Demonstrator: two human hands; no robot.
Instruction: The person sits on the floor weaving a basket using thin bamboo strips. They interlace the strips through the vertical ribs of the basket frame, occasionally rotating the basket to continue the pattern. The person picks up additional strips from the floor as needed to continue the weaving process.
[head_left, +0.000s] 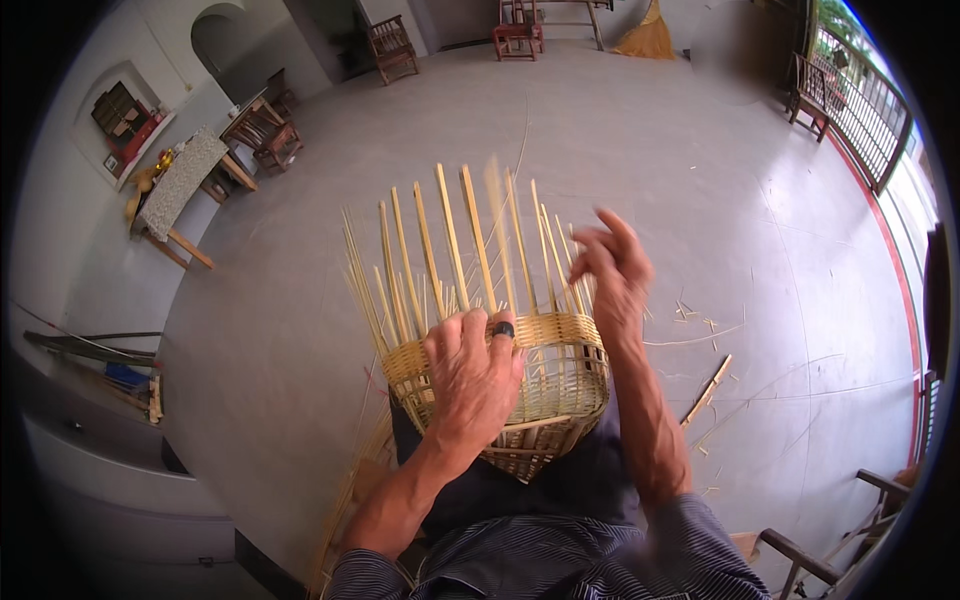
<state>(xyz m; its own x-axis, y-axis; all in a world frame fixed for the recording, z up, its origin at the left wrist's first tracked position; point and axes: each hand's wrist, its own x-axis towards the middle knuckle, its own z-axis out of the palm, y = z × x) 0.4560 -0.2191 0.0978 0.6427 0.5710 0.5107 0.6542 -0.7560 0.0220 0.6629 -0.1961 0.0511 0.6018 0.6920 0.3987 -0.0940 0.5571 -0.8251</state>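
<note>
A partly woven bamboo basket (559, 375) rests on my lap, with its pointed base towards me. Bare upright stakes (450, 232) stand out from its far edge, and one in the middle is blurred. My left hand (476, 367) grips the woven band near the middle, fingers over its edge at the foot of the stakes. A black band (503, 328) circles one of its fingers. Raised beside the stakes at the right is my right hand (615, 277), its fingers bent and blurred. Whether a thin strip is between those fingers is too blurred to tell.
Cut bamboo bits (684, 309) and a longer bamboo piece (705, 391) litter the floor to my right. Long strips (352, 495) lie by my left leg. A cloth-covered table (180, 180) stands far left; a wooden chair arm (799, 555) is close at lower right.
</note>
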